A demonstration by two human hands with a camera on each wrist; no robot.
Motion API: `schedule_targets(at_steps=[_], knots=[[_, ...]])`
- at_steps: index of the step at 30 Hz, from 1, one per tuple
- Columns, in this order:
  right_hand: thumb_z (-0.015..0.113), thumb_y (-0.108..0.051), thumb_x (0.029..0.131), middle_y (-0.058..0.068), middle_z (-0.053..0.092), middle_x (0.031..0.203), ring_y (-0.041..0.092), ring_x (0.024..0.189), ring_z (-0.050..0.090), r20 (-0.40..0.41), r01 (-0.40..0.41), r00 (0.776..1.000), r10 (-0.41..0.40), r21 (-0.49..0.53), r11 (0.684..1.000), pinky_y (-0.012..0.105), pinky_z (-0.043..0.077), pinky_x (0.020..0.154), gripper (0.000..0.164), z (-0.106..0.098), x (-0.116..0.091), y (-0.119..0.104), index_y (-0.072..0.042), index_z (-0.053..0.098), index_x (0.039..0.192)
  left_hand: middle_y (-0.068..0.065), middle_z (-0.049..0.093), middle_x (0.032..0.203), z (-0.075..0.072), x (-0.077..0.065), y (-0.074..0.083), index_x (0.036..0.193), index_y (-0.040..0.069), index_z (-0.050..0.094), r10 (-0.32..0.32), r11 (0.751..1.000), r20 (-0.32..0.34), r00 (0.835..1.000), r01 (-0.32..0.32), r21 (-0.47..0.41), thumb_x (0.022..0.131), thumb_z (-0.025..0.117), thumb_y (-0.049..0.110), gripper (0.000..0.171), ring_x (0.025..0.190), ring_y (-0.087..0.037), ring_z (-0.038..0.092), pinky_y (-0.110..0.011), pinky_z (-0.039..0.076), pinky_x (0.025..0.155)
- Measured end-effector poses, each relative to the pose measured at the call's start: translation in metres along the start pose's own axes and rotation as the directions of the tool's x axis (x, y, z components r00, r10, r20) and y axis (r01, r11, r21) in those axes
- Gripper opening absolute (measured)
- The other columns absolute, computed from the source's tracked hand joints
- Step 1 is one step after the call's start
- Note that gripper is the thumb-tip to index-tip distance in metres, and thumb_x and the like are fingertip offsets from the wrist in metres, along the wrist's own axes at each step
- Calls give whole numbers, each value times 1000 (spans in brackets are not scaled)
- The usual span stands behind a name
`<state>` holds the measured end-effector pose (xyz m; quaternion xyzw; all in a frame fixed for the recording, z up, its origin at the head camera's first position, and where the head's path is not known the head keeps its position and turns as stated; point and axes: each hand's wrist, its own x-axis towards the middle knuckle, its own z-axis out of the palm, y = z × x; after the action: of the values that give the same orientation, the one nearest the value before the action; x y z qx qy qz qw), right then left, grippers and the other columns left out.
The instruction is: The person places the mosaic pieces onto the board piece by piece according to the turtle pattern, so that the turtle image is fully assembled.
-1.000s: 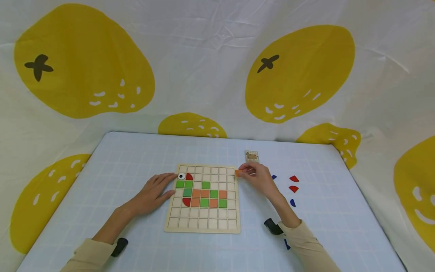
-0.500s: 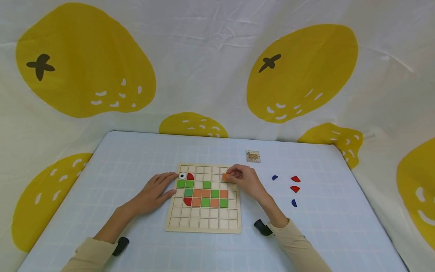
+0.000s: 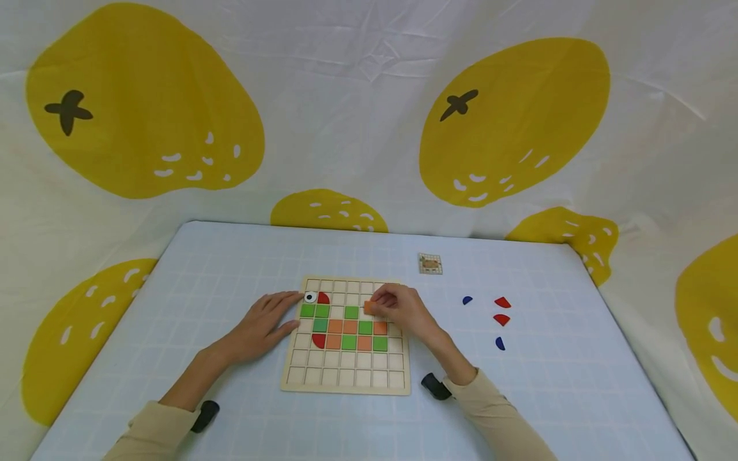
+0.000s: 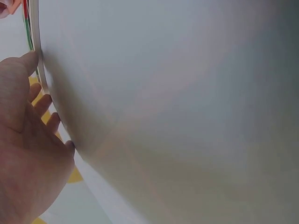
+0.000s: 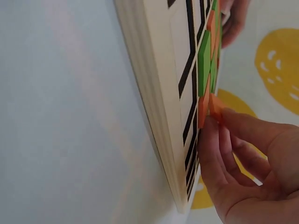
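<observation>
A wooden grid board lies on the table, with green, orange and red tiles and a white eye tile set in its squares. Between thumb and fingers my right hand pinches an orange square tile, held over the board right of a lone green tile. The right wrist view has this orange tile close to the tiles on the board. My left hand rests on the table with its fingers stretched out, the fingertips and thumb touching the board's left edge; the left wrist view confirms this contact.
Right of the board lie red quarter-round pieces and blue half-round pieces. A small picture card sits behind the board's right corner. A white cloth printed with yellow fruit hangs behind the table.
My right hand has moved left from the board's right edge to over its grid, carrying the orange tile. The left hand has stayed at the left edge.
</observation>
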<state>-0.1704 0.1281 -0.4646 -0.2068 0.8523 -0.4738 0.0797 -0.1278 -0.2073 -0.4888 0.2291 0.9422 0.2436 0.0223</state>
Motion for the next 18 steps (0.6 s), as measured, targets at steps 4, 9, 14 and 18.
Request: schedule_targets(at_steps=[4, 9, 14, 18], knots=[[75, -8, 95, 5, 71, 93, 16, 84, 67, 37, 12, 999, -11, -11, 1000, 26, 56, 77, 11, 2, 1, 0, -2, 73, 104, -13, 42, 158, 0, 0, 0, 158, 12, 40, -2, 1000, 1, 1000, 2, 1, 105, 60, 33, 60, 143, -39, 34, -63, 31, 116], [74, -9, 96, 2, 69, 89, 13, 81, 65, 63, 1, 998, 1, -41, 999, 26, 55, 76, 7, 4, 2, -1, -4, 73, 100, -14, 42, 158, 0, 0, 1, 158, 11, 40, -1, 1000, 1, 1000, 1, -1, 106, 60, 33, 60, 143, -39, 34, -63, 31, 116], [73, -11, 97, 0, 68, 88, 11, 80, 63, 76, -5, 997, 11, -79, 997, 25, 53, 74, 5, 5, 3, -3, -6, 74, 97, -15, 42, 158, -1, 0, 1, 157, 10, 40, 2, 1000, 2, 1000, -2, -2, 106, 60, 32, 59, 143, -39, 34, -63, 30, 116], [72, -9, 97, 2, 68, 89, 13, 81, 63, 86, -3, 996, 11, -91, 996, 26, 53, 75, 5, 6, 3, -5, -5, 74, 98, -15, 43, 157, -1, 0, 1, 157, 9, 41, 6, 1000, -1, 1000, -6, -5, 105, 60, 31, 59, 142, -40, 35, -63, 31, 115]])
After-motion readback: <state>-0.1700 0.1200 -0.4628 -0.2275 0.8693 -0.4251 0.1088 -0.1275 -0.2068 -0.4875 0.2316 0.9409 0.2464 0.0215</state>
